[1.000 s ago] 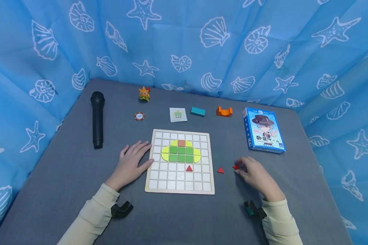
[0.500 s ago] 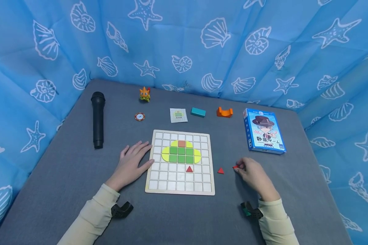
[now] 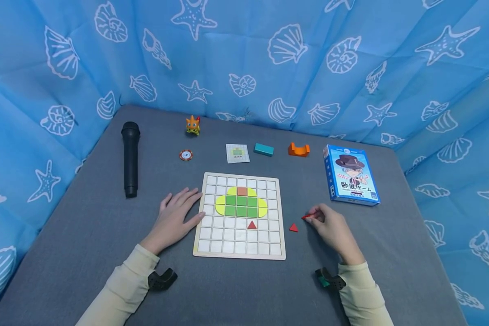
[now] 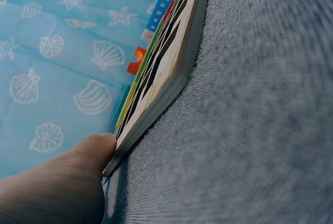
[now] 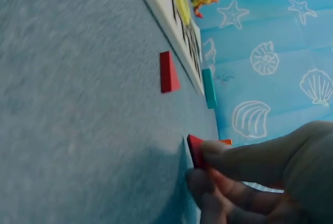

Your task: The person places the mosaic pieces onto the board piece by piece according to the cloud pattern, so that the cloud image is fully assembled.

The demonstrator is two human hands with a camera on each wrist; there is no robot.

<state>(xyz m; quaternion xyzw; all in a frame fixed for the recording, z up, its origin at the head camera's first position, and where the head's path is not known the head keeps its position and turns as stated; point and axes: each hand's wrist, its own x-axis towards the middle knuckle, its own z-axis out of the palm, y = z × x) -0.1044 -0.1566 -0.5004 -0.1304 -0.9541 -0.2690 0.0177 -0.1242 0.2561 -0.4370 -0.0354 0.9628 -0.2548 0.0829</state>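
A white grid board (image 3: 216, 246) with a pale wooden frame lies on the table. Green and orange square tiles, rounded yellow tiles and one red triangle tile (image 3: 251, 225) sit in its cells. My left hand (image 3: 177, 216) rests at the board's left edge, fingers spread, its thumb touching the rim (image 4: 171, 86). To the right of the board, my right hand (image 3: 331, 226) pinches a red triangle tile (image 5: 195, 150) between thumb and fingers; the fingers partly hide it. Another red triangle tile (image 3: 294, 227) lies on the table between board and hand.
Behind the board lie a small pattern card (image 3: 237, 153), a teal block (image 3: 263, 149) and an orange block (image 3: 299, 150). A blue game box (image 3: 352, 175) stands right. Left are a black microphone (image 3: 131, 158), a poker chip (image 3: 186, 155) and a toy figure (image 3: 193, 125).
My right hand has picked the red triangle tile up and moved a little left and away from me with it. The left hand has stayed in place.
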